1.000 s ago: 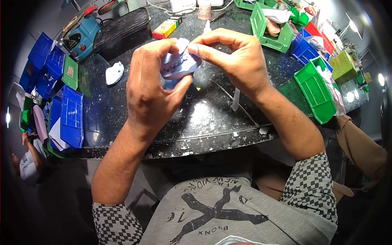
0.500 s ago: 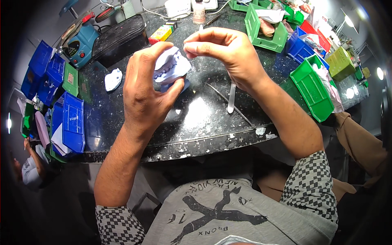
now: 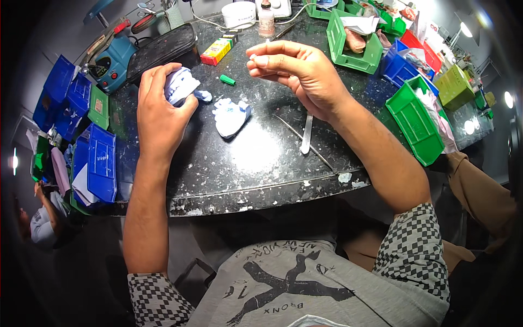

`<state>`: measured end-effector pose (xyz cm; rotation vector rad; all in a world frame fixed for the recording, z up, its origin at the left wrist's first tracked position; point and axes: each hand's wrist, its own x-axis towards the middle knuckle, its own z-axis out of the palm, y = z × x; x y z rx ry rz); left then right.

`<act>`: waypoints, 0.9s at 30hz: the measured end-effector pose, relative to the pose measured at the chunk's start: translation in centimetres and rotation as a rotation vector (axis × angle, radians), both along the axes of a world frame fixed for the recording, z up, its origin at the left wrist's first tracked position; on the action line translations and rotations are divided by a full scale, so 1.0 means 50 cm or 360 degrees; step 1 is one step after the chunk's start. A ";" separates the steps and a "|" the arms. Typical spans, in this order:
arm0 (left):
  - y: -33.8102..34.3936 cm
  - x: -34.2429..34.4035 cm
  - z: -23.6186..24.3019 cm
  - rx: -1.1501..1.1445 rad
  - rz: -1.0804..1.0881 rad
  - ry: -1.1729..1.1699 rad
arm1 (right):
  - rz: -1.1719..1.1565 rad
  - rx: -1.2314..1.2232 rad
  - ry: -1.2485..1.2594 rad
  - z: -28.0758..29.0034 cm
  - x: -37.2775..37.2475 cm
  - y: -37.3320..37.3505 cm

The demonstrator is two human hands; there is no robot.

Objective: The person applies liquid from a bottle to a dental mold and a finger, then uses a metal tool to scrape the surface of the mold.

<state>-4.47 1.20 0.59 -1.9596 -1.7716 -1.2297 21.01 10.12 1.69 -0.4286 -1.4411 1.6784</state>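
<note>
My left hand point(image 3: 160, 117) is closed on a pale blue plaster dental cast point(image 3: 182, 84) at the left middle of the black bench. A second pale cast piece point(image 3: 231, 117) rests on the bench between my hands. My right hand point(image 3: 297, 76) is raised right of centre, its thumb and index finger pinching a tiny pale item point(image 3: 253, 59) too small to name. Below that hand lie a flat metal spatula point(image 3: 306, 136) and a thin pointed instrument point(image 3: 318, 155). A small green cap point(image 3: 227, 80) lies behind the cast piece.
Blue bins point(image 3: 101, 169) line the left, green bins point(image 3: 408, 120) and others the right. At the back are a black box point(image 3: 160, 49), teal machine point(image 3: 111, 60), yellow-red carton point(image 3: 215, 52), bottle point(image 3: 266, 22) and cable. A person point(image 3: 43, 218) is at far left.
My left hand has moved left with a cast, away from my right hand. A cast piece now rests at mid-bench, and the green cap has come into view.
</note>
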 end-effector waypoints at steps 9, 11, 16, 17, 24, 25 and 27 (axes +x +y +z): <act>-0.068 0.016 -0.013 0.0115 0.0065 0.0411 | -0.0048 0.0092 -0.0033 -0.013 0.002 0.012; -0.111 0.016 -0.026 0.0109 0.0010 0.0314 | -0.0080 0.0117 0.0007 -0.018 0.002 0.016; -0.181 0.002 -0.050 -0.0054 0.0049 0.0363 | -0.0054 0.0250 -0.0034 -0.018 -0.009 0.009; -0.180 -0.003 -0.056 -0.0044 0.0001 0.0358 | -0.0070 0.0282 -0.0080 -0.019 -0.006 0.013; -0.186 0.009 -0.049 -0.0024 -0.0107 0.0407 | -0.0045 0.0274 -0.0049 -0.016 0.003 0.020; -0.188 0.013 -0.047 -0.0048 -0.0129 0.0453 | -0.0019 0.0265 -0.0008 -0.016 0.002 0.018; -0.186 0.020 -0.043 -0.0043 -0.0087 0.0463 | -0.0003 0.0255 0.0011 -0.010 0.000 0.013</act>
